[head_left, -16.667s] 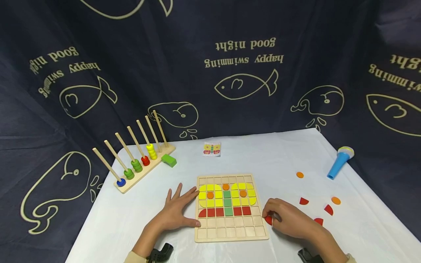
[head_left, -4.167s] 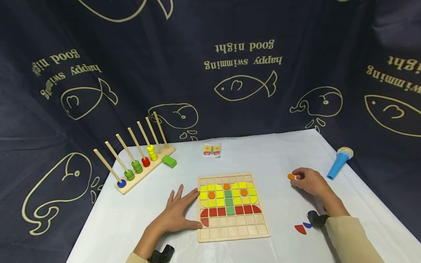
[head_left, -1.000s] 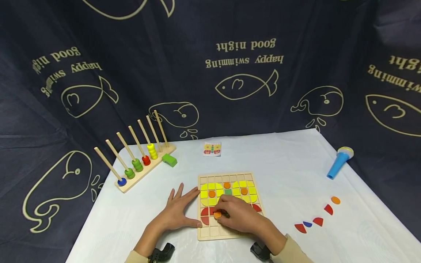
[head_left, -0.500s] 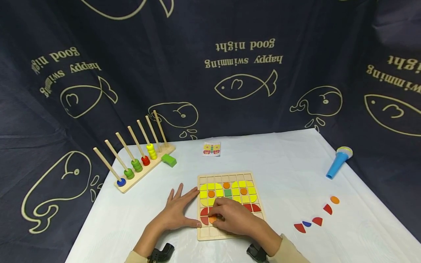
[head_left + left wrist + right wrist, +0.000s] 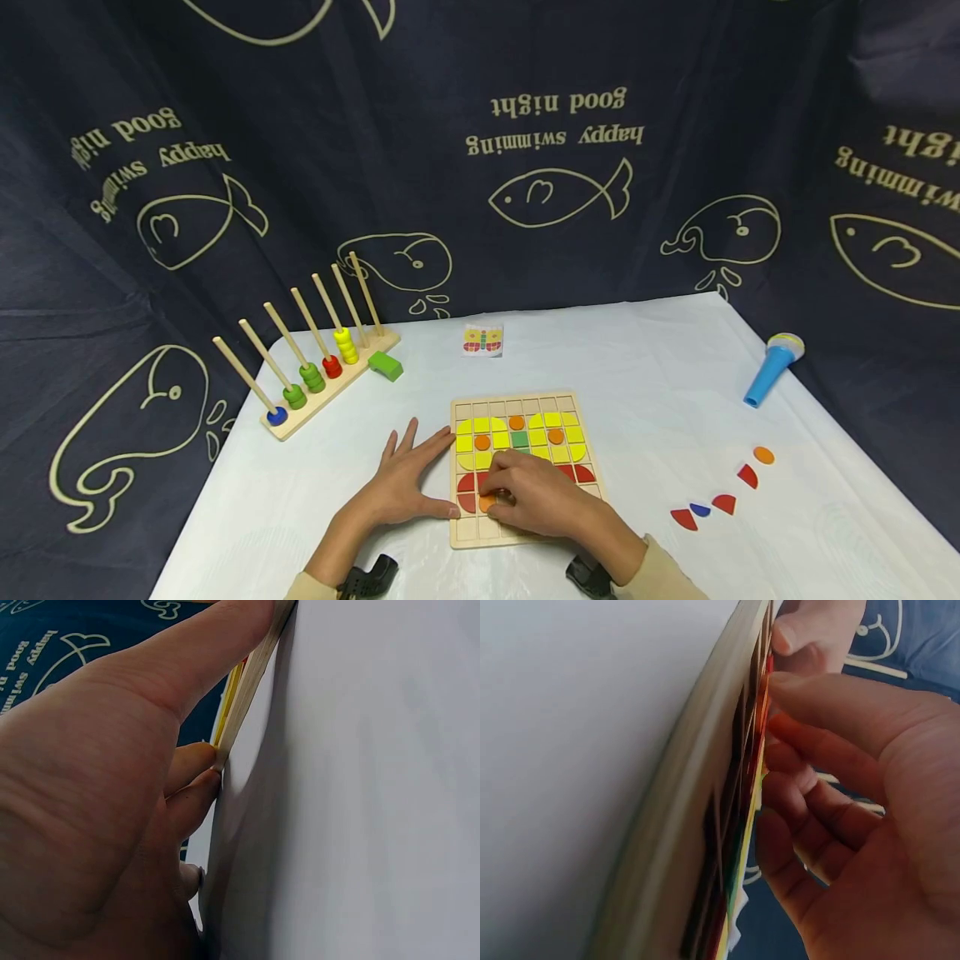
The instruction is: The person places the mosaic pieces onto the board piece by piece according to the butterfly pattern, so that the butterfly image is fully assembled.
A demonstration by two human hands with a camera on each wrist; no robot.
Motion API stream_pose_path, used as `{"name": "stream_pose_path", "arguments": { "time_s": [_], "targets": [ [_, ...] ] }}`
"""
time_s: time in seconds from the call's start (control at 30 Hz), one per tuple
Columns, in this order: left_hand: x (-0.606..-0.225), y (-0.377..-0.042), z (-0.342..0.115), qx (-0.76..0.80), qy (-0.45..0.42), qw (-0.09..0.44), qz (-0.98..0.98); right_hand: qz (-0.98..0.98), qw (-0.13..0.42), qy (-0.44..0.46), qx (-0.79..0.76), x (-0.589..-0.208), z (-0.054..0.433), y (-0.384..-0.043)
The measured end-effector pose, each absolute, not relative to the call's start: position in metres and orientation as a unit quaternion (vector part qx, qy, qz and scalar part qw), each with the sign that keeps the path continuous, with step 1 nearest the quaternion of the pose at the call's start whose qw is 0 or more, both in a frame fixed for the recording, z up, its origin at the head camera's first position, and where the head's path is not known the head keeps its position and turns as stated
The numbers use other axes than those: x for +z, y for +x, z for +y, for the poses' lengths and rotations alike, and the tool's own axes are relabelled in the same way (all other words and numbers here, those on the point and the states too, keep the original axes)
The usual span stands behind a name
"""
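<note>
A wooden grid board [image 5: 467, 530] lies at the front middle of the white table, its cells partly filled with yellow, green, red and orange pieces. My right hand [image 5: 534, 493] is over its lower left part, thumb and fingertips pinching an orange disc [image 5: 487, 502] at the cell right of a red quarter-round piece [image 5: 467, 502]. That hand covers some of the red and green pieces. My left hand [image 5: 401, 492] has its fingers spread against the board's left edge, the thumb resting on the rim. In the left wrist view its thumb [image 5: 202, 660] touches the board's edge.
Loose at the right lie another orange disc [image 5: 763, 455], red quarter-rounds [image 5: 723, 504] and a blue half-round [image 5: 700, 510]. A toy microphone [image 5: 771, 372] is farther right. Behind the board sit a butterfly picture card [image 5: 483, 340], a green block [image 5: 386, 366] and a bead-and-peg rack [image 5: 315, 404].
Red quarter-rounds have gone from the table onto the board. My right hand picked up the orange disc at the right and brought it down onto the lower-left cell. My left hand stayed put.
</note>
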State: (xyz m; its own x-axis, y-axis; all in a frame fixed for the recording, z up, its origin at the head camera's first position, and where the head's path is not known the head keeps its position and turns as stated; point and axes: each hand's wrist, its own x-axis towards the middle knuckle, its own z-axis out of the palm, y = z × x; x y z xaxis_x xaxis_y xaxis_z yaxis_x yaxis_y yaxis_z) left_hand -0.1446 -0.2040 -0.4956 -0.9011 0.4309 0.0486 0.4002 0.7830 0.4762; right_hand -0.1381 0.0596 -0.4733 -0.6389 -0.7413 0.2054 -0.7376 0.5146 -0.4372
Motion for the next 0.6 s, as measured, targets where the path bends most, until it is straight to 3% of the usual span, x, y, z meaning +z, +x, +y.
{"name": "stream_pose_path", "arguments": {
  "time_s": [0.6],
  "targets": [
    [-0.499, -0.146, -0.205, 0.243, 0.217, 0.028, 0.945, 0.922, -0.012, -0.297, -0.247, -0.461, 0.164, -0.129]
  ]
}}
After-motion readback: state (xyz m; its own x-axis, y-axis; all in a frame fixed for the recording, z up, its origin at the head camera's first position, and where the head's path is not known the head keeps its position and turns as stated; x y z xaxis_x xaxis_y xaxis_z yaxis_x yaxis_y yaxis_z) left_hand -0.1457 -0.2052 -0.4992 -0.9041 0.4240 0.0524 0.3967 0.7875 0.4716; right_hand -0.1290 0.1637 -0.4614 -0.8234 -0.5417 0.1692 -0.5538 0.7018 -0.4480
